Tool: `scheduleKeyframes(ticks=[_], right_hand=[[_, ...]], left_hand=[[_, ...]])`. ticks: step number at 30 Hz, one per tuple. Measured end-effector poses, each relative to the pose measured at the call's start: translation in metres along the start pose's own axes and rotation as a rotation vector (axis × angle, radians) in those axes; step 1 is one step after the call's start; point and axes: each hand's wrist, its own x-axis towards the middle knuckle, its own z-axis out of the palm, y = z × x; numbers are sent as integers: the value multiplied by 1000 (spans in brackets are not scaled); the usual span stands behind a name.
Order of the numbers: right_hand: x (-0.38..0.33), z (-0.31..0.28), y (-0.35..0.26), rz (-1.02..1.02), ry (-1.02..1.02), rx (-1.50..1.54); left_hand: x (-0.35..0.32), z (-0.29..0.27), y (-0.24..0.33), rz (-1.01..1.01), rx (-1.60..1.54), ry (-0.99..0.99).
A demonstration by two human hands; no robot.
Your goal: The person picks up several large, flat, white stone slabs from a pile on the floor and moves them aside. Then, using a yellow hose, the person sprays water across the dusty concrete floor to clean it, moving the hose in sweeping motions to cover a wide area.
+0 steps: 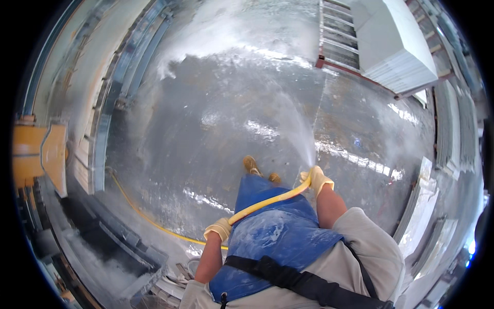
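Observation:
A yellow hose runs across the front of my blue apron from one hand to the other. Near its end, my right hand, in a pale yellow glove, is closed around it. From there a spray of water fans forward over the wet grey floor. My left hand, gloved alike, grips the hose lower down at my left side. Past that hand, more of the hose trails along the floor to the left. My brown boots show just beyond the apron hem.
White foam or slurry covers the far floor. Large pale slabs lean on a metal rack at the far right. More slabs stand along the right. Left are a long metal-framed machine and an orange-yellow block.

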Motion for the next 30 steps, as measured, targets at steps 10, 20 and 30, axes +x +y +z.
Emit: scheduleKeyframes(ticks=[10,20,30], right_hand=[[-139,-20,-54,-183,162,212],[-269,-50,-158,-411,321,-30],[-295,-164,-291,-430,406,-28]], left_hand=[[65,-188,103,426,323,61],[43,-299,284,989,648,40],[2,-331,532,1094,897,-104]])
